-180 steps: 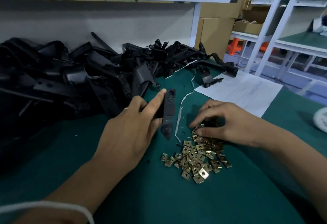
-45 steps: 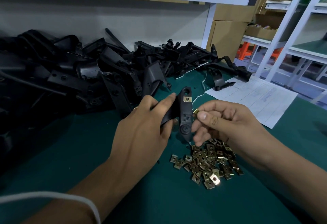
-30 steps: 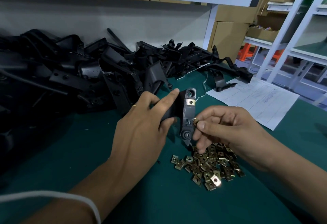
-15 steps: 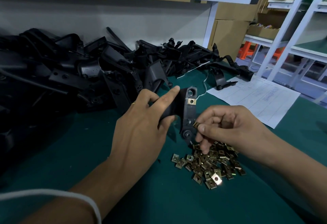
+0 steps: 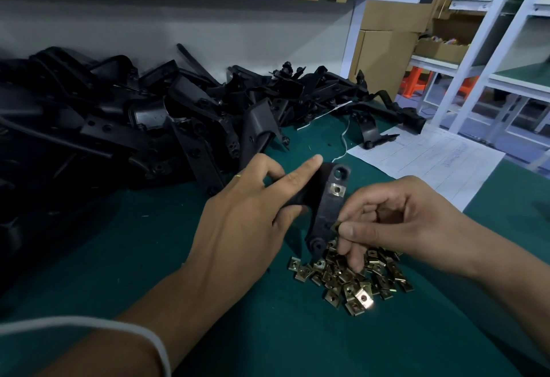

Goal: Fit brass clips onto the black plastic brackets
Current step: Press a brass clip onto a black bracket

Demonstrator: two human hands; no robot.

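A black bracket (image 5: 326, 210) is held upright at the centre of the frame, gripped by the left hand (image 5: 247, 221), whose fingers curl behind it while the forefinger is stretched along its top. One brass clip (image 5: 337, 189) is already seated near the bracket's upper end, just below the top hole. A second clip (image 5: 337, 224) is pinched between thumb and forefinger of the right hand (image 5: 395, 221) and is pressed against the bracket's right edge, lower down; whether it has begun to slide on cannot be told.

Just below the bracket, at lower centre-right, a heap of loose clips (image 5: 351, 278) lies on the green tabletop (image 5: 148, 257). A large pile of brackets (image 5: 134, 120) fills the upper left and stretches across to the centre; no brass can be made out on them, though they are too dark to be judged surely. A printed sheet (image 5: 431, 159) lies at the right.

The work is judged to be early: this bracket is half fitted, and most of the pile appears to be left.
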